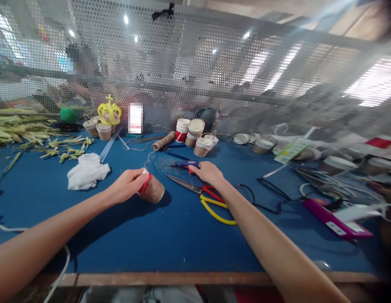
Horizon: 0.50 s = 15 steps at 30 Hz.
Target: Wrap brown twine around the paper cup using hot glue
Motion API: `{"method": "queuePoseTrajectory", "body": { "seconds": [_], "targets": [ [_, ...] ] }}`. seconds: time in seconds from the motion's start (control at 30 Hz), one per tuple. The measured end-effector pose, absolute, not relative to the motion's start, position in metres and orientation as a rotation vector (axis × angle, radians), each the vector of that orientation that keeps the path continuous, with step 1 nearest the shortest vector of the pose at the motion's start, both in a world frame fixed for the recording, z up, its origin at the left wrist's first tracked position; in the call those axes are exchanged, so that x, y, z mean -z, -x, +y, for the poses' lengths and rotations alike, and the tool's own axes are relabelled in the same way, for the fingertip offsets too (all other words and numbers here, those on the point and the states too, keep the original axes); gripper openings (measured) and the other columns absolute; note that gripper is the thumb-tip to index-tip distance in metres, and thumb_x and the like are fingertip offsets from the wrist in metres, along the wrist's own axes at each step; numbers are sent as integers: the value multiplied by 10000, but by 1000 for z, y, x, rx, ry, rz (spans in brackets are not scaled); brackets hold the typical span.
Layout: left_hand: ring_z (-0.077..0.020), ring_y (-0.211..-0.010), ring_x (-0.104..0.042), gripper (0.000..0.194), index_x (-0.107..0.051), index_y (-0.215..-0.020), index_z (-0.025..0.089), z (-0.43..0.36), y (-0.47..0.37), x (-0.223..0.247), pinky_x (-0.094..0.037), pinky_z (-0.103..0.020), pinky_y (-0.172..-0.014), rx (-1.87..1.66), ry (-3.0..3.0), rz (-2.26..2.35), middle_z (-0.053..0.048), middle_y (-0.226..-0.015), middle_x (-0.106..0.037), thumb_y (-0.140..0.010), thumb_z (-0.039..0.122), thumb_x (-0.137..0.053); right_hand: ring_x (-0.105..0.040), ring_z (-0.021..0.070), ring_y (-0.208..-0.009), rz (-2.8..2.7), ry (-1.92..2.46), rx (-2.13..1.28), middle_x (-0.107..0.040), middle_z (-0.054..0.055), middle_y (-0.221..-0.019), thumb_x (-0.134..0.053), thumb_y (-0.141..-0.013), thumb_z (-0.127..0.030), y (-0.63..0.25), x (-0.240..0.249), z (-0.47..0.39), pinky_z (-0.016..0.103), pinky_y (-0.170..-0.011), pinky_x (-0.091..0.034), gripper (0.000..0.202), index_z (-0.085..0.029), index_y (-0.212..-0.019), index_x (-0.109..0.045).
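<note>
My left hand (132,185) grips a paper cup (153,189) by its red-and-white end. Brown twine is wound around the rest of the cup, which is tilted with its wrapped end to the right. A loose strand runs from it up to a roll of twine (164,141). On the right, my right hand (208,173) is closed on a blue glue gun (183,164) with a red trigger, its nozzle pointing left. Scissors (200,194) with red and yellow handles lie below the glue gun, partly under my right forearm.
Paper cups (182,128), some twine-wrapped, stand at the back. A white cloth (88,171) and dry husks (21,128) lie left. A purple power strip (334,219) and cords occupy the right. Behind rises a perforated metal screen (195,63). A lit phone (135,118) leans there.
</note>
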<state>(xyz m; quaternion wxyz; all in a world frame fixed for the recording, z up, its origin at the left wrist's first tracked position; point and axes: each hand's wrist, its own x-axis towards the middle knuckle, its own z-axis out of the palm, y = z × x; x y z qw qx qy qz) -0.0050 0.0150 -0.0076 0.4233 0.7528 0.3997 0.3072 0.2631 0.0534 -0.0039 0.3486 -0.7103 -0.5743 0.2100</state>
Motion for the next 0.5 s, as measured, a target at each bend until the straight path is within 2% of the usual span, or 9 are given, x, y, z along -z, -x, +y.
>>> {"method": "queuePoseTrajectory", "body": {
  "seconds": [0.13,0.23,0.37,0.5],
  "targets": [
    [-112,-597,-411,378,-526,-696,123,12,4,7,-350,-223,-562,-765,-1954,988,11,-626,-472,-827,405,-311,-555,217,-821,-1618,1678,-598,-594,73,-631,-617,-690,-301,-236,-9,40,290,-645,-403,279,-186,-454,-521],
    [-96,-561,-367,358,-487,-649,136,8,3,5,-316,-210,-527,-744,-2082,998,30,-587,-414,-833,384,-307,-581,190,-797,-1753,1520,-845,-653,65,-749,-527,-751,-432,-202,-13,31,284,-667,-432,314,-178,-612,-649],
    [-80,-533,-347,313,-421,-591,148,2,0,0,-295,-201,-522,-666,-2270,937,45,-558,-373,-837,302,-306,-597,153,-812,-1784,1269,-1222,-671,61,-869,-366,-817,-509,-164,-8,24,260,-671,-464,455,-181,-778,-680],
    [-76,-528,-340,307,-407,-584,152,-1,0,-3,-296,-199,-519,-658,-2270,900,46,-557,-374,-838,291,-304,-566,132,-828,-1551,1038,-1360,-651,58,-915,-563,-724,-405,-156,-6,20,255,-743,-434,263,-166,-778,-656]
  ]
}}
